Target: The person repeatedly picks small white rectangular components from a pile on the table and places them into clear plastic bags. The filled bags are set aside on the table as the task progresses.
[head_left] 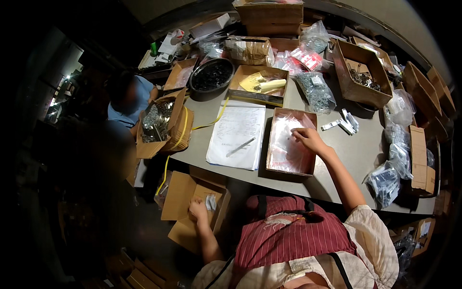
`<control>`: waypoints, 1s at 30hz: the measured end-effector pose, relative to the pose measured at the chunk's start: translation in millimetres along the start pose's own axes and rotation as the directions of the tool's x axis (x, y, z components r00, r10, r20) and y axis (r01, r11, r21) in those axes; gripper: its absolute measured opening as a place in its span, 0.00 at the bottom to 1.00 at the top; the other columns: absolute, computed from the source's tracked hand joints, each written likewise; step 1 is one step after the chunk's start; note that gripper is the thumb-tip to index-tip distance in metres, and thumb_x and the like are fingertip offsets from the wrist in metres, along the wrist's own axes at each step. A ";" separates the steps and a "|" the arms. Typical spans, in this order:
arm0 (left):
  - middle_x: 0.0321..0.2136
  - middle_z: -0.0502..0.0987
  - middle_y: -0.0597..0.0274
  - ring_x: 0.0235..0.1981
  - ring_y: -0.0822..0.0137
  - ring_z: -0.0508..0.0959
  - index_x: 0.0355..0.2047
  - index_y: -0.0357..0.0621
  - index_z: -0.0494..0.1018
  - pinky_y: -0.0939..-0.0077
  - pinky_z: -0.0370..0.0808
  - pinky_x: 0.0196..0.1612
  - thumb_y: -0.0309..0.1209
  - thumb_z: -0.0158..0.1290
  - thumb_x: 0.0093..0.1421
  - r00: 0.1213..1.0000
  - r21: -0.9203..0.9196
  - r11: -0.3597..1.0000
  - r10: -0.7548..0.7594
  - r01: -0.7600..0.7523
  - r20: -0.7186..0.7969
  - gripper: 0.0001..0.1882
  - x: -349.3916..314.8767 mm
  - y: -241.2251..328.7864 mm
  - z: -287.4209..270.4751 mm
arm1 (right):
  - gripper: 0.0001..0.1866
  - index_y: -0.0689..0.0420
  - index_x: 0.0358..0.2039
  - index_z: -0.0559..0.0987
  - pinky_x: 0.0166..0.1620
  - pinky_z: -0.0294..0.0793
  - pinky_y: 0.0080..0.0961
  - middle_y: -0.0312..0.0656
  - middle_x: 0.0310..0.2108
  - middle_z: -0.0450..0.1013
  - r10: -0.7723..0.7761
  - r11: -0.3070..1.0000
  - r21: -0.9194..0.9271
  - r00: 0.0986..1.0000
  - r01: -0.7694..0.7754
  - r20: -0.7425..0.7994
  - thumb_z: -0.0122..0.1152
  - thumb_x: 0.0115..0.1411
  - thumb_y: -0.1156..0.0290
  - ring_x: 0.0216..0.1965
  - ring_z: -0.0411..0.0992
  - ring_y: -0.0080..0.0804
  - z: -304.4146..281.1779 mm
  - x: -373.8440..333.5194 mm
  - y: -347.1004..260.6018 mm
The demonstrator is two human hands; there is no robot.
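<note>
My right hand (308, 139) reaches over a shallow cardboard box (314, 164) filled with flat clear plastic bags (288, 149). Its fingertips are bent together in a pinch at the top bags and seem to grip one. Lower and to the left, my left hand (197, 209) is inside an open cardboard carton (179, 204) below the table's edge. Its fingers are curled, and whatever they hold is hidden. Just right of that hand, a small clear packet (211, 202) lies in the carton.
Left of the bag box are paper sheets (233, 130) with a pen (240, 146). Beyond stand a black bowl (211, 77) and a box with yellow paper (260, 84). Metal pieces (344, 123) lie to the right. A person in blue (126, 108) sits behind a carton of metal parts (159, 120).
</note>
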State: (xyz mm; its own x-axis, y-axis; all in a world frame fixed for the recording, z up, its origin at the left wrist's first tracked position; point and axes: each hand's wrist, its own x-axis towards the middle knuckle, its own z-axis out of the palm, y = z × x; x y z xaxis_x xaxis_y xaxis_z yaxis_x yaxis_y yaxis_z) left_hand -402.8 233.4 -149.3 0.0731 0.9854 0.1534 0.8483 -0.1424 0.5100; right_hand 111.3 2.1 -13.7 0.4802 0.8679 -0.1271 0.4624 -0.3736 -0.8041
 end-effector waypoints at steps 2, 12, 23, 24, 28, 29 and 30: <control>0.41 0.78 0.49 0.36 0.52 0.81 0.40 0.37 0.76 0.63 0.77 0.40 0.22 0.54 0.59 0.988 -0.314 0.936 0.148 -0.156 -0.050 0.08 6.1 51.3 -4.0 | 0.20 0.63 0.48 0.79 0.46 0.75 0.30 0.46 0.37 0.80 -0.019 0.941 0.333 0.994 0.055 -0.109 0.49 0.71 0.58 0.38 0.78 0.32 0.5 -13.2 -9.2; 0.42 0.77 0.55 0.37 0.69 0.77 0.53 0.35 0.69 0.76 0.74 0.41 0.27 0.57 0.64 0.581 -0.775 0.276 0.532 0.568 0.616 0.19 -74.5 351.8 -25.4 | 0.26 0.67 0.60 0.69 0.56 0.72 0.33 0.53 0.49 0.77 -0.048 0.464 0.883 0.997 0.069 -0.053 0.48 0.72 0.59 0.46 0.78 0.37 0.9 -97.5 -79.7; 0.28 0.82 0.64 0.29 0.77 0.79 0.39 0.36 0.82 0.83 0.75 0.32 0.27 0.57 0.64 0.389 -0.804 0.576 0.713 0.149 0.583 0.08 -106.7 391.9 -12.5 | 0.20 0.62 0.51 0.75 0.50 0.75 0.25 0.37 0.39 0.77 -0.002 0.693 0.720 0.999 -0.032 0.046 0.66 0.59 0.79 0.43 0.74 0.24 -13.7 -151.5 -27.5; 0.27 0.82 0.63 0.29 0.77 0.79 0.37 0.36 0.82 0.82 0.75 0.32 0.27 0.59 0.63 0.401 -0.814 0.556 0.715 0.170 0.572 0.07 -111.0 398.5 -14.8 | 0.18 0.63 0.50 0.75 0.50 0.75 0.25 0.36 0.38 0.77 0.006 0.642 0.765 0.998 -0.050 0.060 0.66 0.59 0.79 0.42 0.74 0.24 -14.6 -154.3 -24.2; 0.25 0.82 0.64 0.27 0.78 0.78 0.36 0.35 0.81 0.82 0.75 0.30 0.28 0.60 0.62 0.399 -0.795 0.607 0.729 -0.002 0.556 0.08 -118.5 415.7 -19.7 | 0.09 0.62 0.41 0.78 0.45 0.75 0.23 0.35 0.33 0.77 0.056 0.568 0.814 0.992 -0.121 0.109 0.65 0.61 0.76 0.38 0.74 0.22 -18.7 -168.6 -19.5; 0.24 0.81 0.64 0.26 0.78 0.78 0.36 0.34 0.81 0.82 0.74 0.29 0.28 0.60 0.62 0.412 -0.784 0.615 0.739 -0.088 0.533 0.08 -122.4 421.2 -25.4 | 0.07 0.62 0.40 0.79 0.45 0.75 0.23 0.35 0.33 0.77 0.060 0.568 0.811 0.989 -0.142 0.131 0.65 0.61 0.76 0.37 0.74 0.22 -20.9 -171.0 -18.8; 0.23 0.81 0.65 0.25 0.78 0.78 0.35 0.34 0.81 0.82 0.74 0.28 0.28 0.61 0.61 0.429 -0.766 0.619 0.747 -0.174 0.507 0.08 -125.1 426.6 -30.6 | 0.06 0.62 0.37 0.80 0.44 0.74 0.22 0.34 0.32 0.76 0.039 0.539 0.832 0.991 -0.128 0.127 0.66 0.60 0.74 0.36 0.74 0.22 -25.0 -173.6 -23.4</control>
State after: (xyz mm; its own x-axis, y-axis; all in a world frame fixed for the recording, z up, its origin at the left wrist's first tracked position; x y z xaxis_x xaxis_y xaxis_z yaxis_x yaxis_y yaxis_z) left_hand -66.1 46.6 74.9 0.9315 0.3633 0.0175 0.1113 -0.3307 0.9372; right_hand 35.8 -148.0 41.7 0.3993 0.8872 -0.2310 -0.4323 -0.0400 -0.9008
